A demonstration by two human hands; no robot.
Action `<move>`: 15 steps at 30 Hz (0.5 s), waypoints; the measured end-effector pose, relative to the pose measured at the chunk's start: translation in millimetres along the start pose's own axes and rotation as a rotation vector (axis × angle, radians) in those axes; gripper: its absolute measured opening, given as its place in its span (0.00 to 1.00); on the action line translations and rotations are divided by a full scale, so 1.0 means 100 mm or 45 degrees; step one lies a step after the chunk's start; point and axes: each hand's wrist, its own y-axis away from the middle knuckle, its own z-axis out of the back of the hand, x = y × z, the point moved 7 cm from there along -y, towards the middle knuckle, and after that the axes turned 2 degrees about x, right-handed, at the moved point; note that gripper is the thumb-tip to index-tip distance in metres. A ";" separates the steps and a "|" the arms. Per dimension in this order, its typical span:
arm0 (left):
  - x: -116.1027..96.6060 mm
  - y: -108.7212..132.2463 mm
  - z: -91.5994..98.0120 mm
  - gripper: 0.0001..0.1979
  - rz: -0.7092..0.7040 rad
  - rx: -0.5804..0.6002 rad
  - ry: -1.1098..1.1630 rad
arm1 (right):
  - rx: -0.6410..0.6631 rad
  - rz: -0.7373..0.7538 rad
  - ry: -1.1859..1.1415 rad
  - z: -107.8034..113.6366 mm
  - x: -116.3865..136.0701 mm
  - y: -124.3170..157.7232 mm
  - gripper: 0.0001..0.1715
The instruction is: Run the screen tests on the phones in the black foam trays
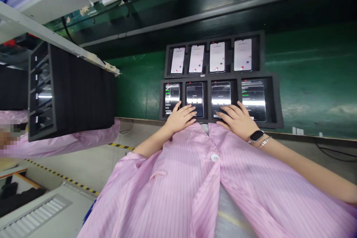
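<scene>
Two black foam trays lie one behind the other on the green bench. The near tray point(182, 116) holds dark-screened phones, some showing green text, such as the leftmost phone point(172, 96) and the rightmost phone point(255, 98). In the far tray point(206, 73) are phones with white screens, among them a phone point(216, 56). My left hand point(180, 117) rests with spread fingers over the near tray's front edge, by its two left phones. My right hand point(237, 119), fingers also apart, lies over the front edge by the third and fourth phones. Neither hand grips anything.
A tall stack of black trays point(80, 93) stands to the left, beside a metal frame bar point(55, 35). Another person's pink sleeve point(83, 142) shows below the stack. The green bench point(312, 93) extends right, and a grey rail point(195, 18) runs behind the trays.
</scene>
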 end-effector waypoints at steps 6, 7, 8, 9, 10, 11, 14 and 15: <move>0.01 0.01 -0.02 0.20 0.001 -0.007 -0.011 | -0.012 0.028 0.041 0.01 0.01 0.00 0.24; 0.01 0.01 -0.02 0.20 0.000 -0.011 -0.013 | -0.012 0.021 0.026 0.01 0.01 0.00 0.24; 0.01 0.01 -0.02 0.20 -0.001 -0.015 -0.014 | -0.007 0.011 0.007 0.01 0.00 0.00 0.24; 0.01 0.01 -0.02 0.20 -0.002 -0.019 -0.015 | 0.002 0.001 -0.010 0.00 0.00 0.00 0.23; 0.01 0.01 -0.02 0.20 -0.002 -0.021 -0.016 | 0.011 -0.007 -0.021 0.00 0.00 0.00 0.23; 0.01 0.01 -0.02 0.20 -0.001 -0.021 -0.018 | 0.014 -0.010 -0.025 0.00 0.00 0.00 0.23; 0.01 0.01 -0.02 0.20 -0.002 -0.018 -0.028 | 0.002 -0.007 -0.011 0.01 0.00 0.00 0.23; 0.01 0.01 -0.02 0.21 -0.004 -0.022 -0.031 | -0.008 0.001 -0.002 0.02 0.00 0.00 0.23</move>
